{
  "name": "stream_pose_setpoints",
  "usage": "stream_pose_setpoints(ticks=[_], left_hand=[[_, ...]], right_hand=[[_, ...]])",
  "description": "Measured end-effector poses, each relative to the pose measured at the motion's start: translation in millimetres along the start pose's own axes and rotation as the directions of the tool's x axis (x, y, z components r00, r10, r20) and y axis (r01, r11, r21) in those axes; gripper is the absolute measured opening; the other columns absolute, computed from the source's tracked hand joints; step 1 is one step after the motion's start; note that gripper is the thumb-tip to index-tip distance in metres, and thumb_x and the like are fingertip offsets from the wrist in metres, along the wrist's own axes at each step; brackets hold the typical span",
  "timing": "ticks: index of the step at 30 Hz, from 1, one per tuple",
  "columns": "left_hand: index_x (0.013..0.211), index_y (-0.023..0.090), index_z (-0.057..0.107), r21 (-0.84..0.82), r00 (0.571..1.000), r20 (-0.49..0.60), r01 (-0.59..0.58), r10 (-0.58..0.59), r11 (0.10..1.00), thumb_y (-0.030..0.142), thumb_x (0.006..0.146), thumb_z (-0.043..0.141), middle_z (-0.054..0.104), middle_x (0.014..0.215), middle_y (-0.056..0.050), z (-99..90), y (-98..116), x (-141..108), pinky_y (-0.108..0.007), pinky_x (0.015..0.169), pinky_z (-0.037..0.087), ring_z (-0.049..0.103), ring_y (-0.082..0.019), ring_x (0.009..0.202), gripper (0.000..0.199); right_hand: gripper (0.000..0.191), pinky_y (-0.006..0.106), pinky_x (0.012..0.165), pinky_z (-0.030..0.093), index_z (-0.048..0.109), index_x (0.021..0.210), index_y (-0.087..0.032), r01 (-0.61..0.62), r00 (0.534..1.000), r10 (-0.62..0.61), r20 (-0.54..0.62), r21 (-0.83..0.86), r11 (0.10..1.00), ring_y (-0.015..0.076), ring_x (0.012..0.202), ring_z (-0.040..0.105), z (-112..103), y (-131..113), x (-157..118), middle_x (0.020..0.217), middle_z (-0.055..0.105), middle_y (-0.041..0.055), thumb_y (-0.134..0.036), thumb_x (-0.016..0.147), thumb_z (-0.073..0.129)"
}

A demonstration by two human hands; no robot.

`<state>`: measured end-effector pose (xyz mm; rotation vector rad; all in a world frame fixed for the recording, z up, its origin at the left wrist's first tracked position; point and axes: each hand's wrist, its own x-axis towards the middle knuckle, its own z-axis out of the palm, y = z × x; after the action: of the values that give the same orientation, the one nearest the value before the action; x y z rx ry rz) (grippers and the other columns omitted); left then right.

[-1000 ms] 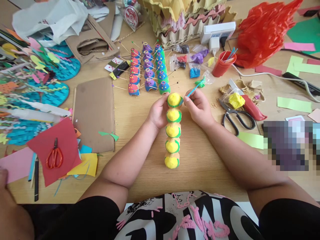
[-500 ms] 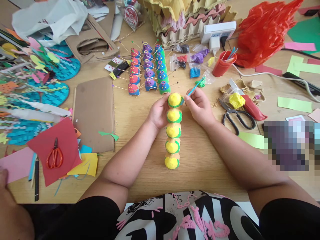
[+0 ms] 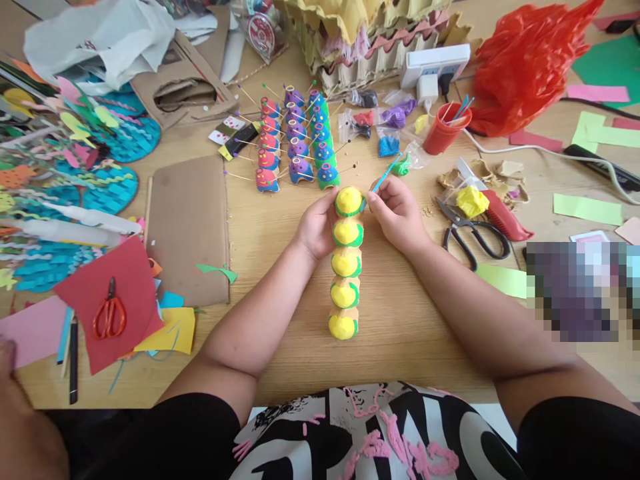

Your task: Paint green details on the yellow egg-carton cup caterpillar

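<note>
Yellow domes (image 3: 345, 265) matt, clay-like; tabletop (image 3: 295, 360) grained wood; red bag (image 3: 525, 73) glossy, crinkled plastic.

Cardboard (image 3: 187, 230) left of carton strip (image 3: 345, 265)

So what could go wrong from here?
The right hand holds a blue stick by the far dome of the yellow-and-green strip; a slip might dent it. The left hand grips only that end, so the near end could swing. A nudge might also bump the green-and-blue strip just beyond.
</note>
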<state>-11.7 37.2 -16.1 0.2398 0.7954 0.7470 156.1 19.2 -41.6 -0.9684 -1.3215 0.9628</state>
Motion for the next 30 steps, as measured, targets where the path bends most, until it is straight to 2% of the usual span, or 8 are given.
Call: stream_pose_setpoints(ticks=[4, 8, 17, 22, 30], left_hand=[[0.093, 0.028, 0.079, 0.005, 1.000, -0.017, -0.017, 0.017, 1.000, 0.042, 0.103, 0.055, 0.084, 0.087, -0.008, 1.8, 0.0, -1.0, -0.043, 0.077, 0.066, 0.083, -0.033, 0.094, 0.029], [0.095, 0.028, 0.079, 0.010, 0.999, -0.035, -0.009, 0.009, 1.000, 0.041, 0.103, 0.054, 0.084, 0.086, -0.008, 3.6, 0.3, -2.6, -0.042, 0.077, 0.065, 0.082, -0.032, 0.093, 0.030], [0.108, 0.030, 0.079, 0.014, 0.999, 0.015, 0.030, -0.030, 0.999, 0.049, 0.103, 0.050, 0.081, 0.077, -0.008, -1.5, 1.4, -1.5, -0.042, 0.066, 0.062, 0.080, -0.032, 0.076, 0.036], [0.100, 0.029, 0.080, 0.025, 0.998, 0.042, 0.051, -0.052, 0.998, 0.050, 0.103, 0.053, 0.078, 0.074, -0.008, -3.4, 1.2, -1.2, -0.041, 0.069, 0.060, 0.078, -0.030, 0.074, 0.034], [0.097, 0.028, 0.078, 0.023, 0.997, 0.055, 0.046, -0.048, 0.999, 0.050, 0.104, 0.052, 0.075, 0.068, -0.007, -3.3, 0.8, -1.2, -0.035, 0.058, 0.055, 0.071, -0.024, 0.058, 0.034]], right_hand=[[0.051, 0.035, 0.074, 0.052, 0.059, 0.086, -0.026, -0.016, 1.000, 0.016, 0.008, 0.007, 1.000, 0.0149, 0.072, 0.048, 0.0, -2.1, 0.1, 0.076, 0.053, -0.0030, -0.075, 0.087, 0.073], [0.051, 0.033, 0.072, 0.049, 0.058, 0.085, -0.026, -0.044, 0.999, 0.044, 0.002, 0.097, 0.994, 0.0145, 0.072, 0.047, -0.5, -7.0, -0.5, 0.076, 0.053, -0.0033, -0.073, 0.085, 0.078], [0.045, 0.029, 0.064, 0.041, 0.056, 0.083, -0.027, -0.158, 0.981, 0.181, -0.067, 0.251, 0.955, 0.0134, 0.066, 0.045, 1.1, -4.2, 2.2, 0.070, 0.050, -0.0042, -0.065, 0.085, 0.081], [0.049, 0.029, 0.058, 0.035, 0.052, 0.081, -0.027, -0.212, 0.970, 0.239, -0.045, 0.321, 0.923, 0.0121, 0.060, 0.038, 1.1, -3.0, 4.1, 0.068, 0.045, -0.0055, -0.065, 0.082, 0.083], [0.049, 0.027, 0.055, 0.033, 0.054, 0.079, -0.025, -0.232, 0.963, 0.266, -0.038, 0.386, 0.893, 0.0098, 0.058, 0.038, 1.5, -4.0, 4.8, 0.065, 0.046, -0.0066, -0.060, 0.078, 0.089]])
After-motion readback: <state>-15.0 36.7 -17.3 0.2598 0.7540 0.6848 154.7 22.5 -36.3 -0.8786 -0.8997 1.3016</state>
